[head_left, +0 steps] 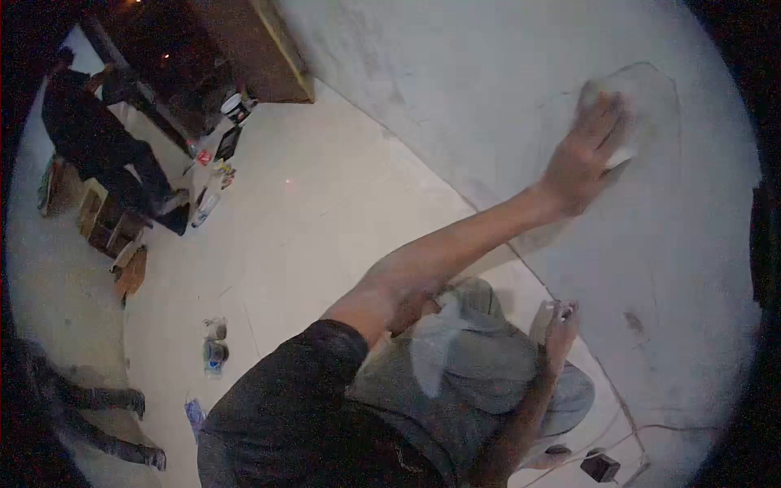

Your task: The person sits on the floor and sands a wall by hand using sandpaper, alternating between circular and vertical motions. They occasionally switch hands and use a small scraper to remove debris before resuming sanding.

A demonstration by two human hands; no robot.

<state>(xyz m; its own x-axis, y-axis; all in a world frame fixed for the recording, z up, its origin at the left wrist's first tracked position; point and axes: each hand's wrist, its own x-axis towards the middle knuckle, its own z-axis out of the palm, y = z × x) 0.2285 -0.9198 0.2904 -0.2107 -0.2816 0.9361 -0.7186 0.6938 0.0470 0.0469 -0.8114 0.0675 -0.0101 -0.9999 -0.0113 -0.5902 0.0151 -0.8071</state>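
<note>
My left hand (587,159) reaches far out over the grey wall surface (504,89), its fingers bent and blurred by motion. A pale edge shows beside the thumb; what the fingers press against the wall cannot be made out. Around the hand runs a thin dark outline (677,106) enclosing a smoother patch. Lower down, near the joint of wall and floor, my right hand (561,321) is closed, with a small whitish bit showing at its fingertips. It rests close by my bent knee in grey trousers (496,358), which carry a pale smear.
A pale floor (325,195) meets the wall along a diagonal seam. A black box-shaped item (599,466) and a cable (675,428) lie at lower right. A person in dark clothes (98,130) stands at left near scattered containers (234,107); another person's legs (98,415) show below. A jar (215,356) stands on the floor.
</note>
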